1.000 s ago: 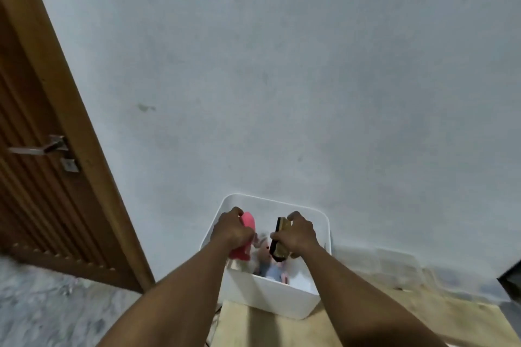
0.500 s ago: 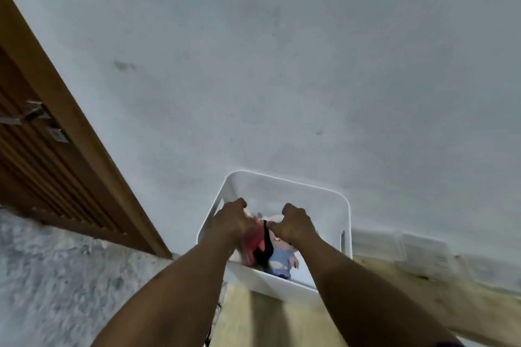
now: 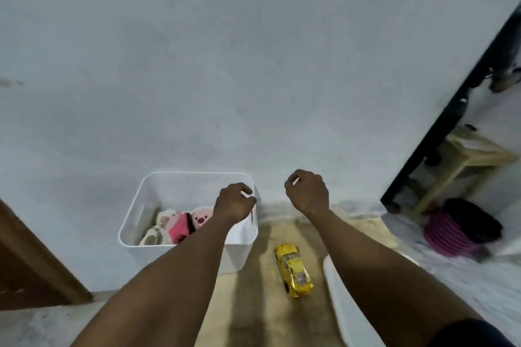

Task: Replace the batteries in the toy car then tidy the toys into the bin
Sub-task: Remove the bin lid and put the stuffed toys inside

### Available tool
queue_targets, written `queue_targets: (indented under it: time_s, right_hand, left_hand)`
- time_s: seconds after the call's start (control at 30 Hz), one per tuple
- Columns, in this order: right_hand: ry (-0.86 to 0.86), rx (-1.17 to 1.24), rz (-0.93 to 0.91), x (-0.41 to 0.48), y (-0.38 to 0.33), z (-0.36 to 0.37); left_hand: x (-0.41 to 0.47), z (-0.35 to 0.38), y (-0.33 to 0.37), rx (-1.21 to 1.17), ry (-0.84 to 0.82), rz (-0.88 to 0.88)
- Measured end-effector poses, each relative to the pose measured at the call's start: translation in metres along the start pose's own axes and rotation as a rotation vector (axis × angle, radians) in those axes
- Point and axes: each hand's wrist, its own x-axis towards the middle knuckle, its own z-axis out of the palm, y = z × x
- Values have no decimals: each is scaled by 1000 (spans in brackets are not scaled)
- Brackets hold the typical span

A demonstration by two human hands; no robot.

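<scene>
One bin (image 3: 239, 253), one yellow car (image 3: 294, 269)

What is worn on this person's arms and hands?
Both forearms are bare. The left hand and right hand show no gloves, rings or watch. A dark sleeve edge shows on the right upper arm, at the bottom corner.
</scene>
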Motion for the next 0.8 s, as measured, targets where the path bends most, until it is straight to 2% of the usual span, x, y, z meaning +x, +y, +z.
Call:
queue_targets:
  time_s: [0.1,0.27,0.4,0.53,0.67,0.8]
  right_hand:
    - [68,-53,61,-7,61,-42]
    - [47,-116,192,-18,174,-79]
    - [-49,-140,329,-27,262,-89]
    - [-126,-154,449,-32,344,-93]
    - [-201,-142,549,-36,408,-93]
    - [-359,-185,646,-41,447,-86]
  left_hand:
    - [-20,52,37,-94,-73,39]
    - [-41,145,64,-137,-190,-8]
    - [-50,213,61,-35,-304,-185]
    - [-55,277,49,63,-418,-443]
    - [-58,321,40,75,-416,-632]
    - [-58,346,33,70,-363,-766]
